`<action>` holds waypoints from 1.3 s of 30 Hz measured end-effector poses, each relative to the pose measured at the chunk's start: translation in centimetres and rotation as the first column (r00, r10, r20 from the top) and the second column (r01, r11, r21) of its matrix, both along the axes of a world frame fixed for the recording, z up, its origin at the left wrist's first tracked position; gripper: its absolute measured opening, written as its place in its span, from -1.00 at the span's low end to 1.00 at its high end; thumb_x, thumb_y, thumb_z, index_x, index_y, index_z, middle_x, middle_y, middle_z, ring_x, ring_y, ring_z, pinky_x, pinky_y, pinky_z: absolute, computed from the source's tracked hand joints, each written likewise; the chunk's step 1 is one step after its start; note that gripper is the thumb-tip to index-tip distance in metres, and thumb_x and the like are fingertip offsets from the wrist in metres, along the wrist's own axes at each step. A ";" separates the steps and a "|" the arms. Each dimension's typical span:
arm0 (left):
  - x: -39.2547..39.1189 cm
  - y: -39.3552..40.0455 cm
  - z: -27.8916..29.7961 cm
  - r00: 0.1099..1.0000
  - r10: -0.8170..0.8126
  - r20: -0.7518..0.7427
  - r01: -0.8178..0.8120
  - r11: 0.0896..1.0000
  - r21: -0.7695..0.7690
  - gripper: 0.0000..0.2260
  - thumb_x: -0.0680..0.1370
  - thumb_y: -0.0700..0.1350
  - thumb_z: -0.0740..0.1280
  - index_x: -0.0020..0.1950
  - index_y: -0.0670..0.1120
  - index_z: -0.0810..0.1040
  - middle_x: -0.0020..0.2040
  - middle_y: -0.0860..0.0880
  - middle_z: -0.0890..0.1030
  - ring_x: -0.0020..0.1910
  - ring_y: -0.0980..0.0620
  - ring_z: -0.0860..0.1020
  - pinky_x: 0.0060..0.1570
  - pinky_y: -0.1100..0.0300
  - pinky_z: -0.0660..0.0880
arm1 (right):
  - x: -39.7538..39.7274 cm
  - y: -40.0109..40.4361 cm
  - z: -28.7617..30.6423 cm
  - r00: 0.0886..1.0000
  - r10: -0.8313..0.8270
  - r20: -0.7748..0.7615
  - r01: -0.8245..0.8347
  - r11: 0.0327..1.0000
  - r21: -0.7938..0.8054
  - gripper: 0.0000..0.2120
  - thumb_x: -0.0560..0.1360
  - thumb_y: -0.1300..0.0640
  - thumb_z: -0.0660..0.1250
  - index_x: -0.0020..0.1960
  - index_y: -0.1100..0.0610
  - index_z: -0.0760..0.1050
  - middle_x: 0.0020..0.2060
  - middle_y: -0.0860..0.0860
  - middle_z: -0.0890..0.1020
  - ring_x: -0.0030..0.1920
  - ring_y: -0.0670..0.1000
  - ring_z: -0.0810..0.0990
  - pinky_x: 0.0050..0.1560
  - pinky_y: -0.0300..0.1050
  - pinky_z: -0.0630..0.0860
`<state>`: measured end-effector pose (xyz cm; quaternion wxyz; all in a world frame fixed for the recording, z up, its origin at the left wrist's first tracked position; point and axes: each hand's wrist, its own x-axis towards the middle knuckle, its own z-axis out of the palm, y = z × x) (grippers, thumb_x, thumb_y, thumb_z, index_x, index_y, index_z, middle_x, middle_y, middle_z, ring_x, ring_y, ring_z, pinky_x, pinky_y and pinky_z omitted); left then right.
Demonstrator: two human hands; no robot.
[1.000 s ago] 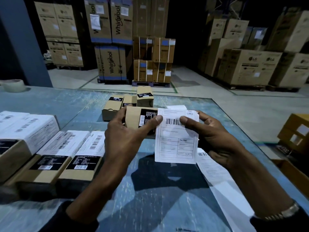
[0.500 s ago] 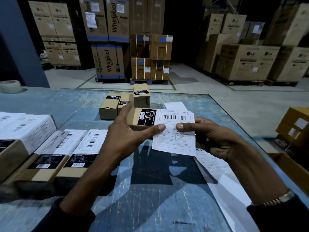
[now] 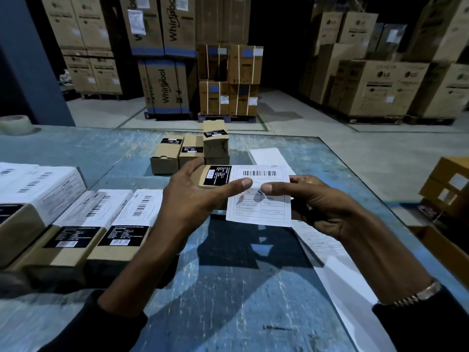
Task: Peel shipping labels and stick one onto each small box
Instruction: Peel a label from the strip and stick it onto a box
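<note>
Cardboard boxes stand behind held label.

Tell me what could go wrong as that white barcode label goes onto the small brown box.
1. The white barcode shipping label overhangs the small brown cardboard box on one side; pressed as is, it may go on skewed or creased.
2. It lies near the box's black product sticker and could cover it.
3. The left hand alone holds the box off the table, so it could slip under pressure.

Eight small boxes, two hands.
</note>
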<state>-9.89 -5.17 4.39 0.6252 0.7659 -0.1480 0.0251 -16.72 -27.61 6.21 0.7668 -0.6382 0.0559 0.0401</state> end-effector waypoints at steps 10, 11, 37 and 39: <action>0.3 0.4 0.2 0.988 0.110 0.111 -0.123 0.985 0.122 0.01 0.02 0.58 0.57 0.39 0.16 0.56 0.14 0.09 0.74 0.06 0.01 0.72 0.07 -0.15 0.70 | 0.5 0.0 -0.8 0.999 -0.016 0.049 0.025 0.978 -0.207 -0.48 0.37 0.31 0.63 0.31 0.22 0.65 0.16 0.15 0.76 0.21 0.19 0.74 0.41 0.26 0.55; 0.3 0.4 0.2 0.988 0.108 0.112 -0.123 0.984 0.131 0.03 0.02 0.59 0.57 0.40 0.16 0.56 0.16 0.09 0.73 0.09 -0.01 0.72 0.08 -0.15 0.69 | 0.5 0.0 -0.8 0.999 -0.019 0.047 0.030 0.969 -0.244 -0.48 0.36 0.27 0.65 0.30 0.20 0.66 0.15 0.13 0.77 0.20 0.18 0.74 0.41 0.27 0.55; 0.3 0.7 -0.3 1.000 0.020 0.019 -0.021 0.999 0.032 -0.20 0.09 0.18 0.74 0.29 0.01 0.69 -0.01 0.03 0.76 -0.12 0.09 0.75 -0.24 0.14 0.68 | 0.3 0.5 -0.2 0.985 -0.129 0.118 0.170 0.868 -0.467 -0.52 0.29 -0.15 0.67 0.14 0.00 0.73 0.01 -0.08 0.80 0.12 -0.06 0.75 0.27 0.16 0.65; 0.1 0.7 -0.2 0.999 0.030 0.022 -0.030 0.999 0.022 -0.22 0.11 0.16 0.74 0.30 0.01 0.69 -0.05 0.04 0.77 -0.14 0.07 0.75 -0.23 0.09 0.70 | 0.3 0.3 -0.2 0.987 -0.104 0.120 0.150 0.862 -0.484 -0.53 0.31 -0.11 0.68 0.17 -0.02 0.72 0.03 -0.09 0.80 0.13 -0.07 0.75 0.29 0.18 0.64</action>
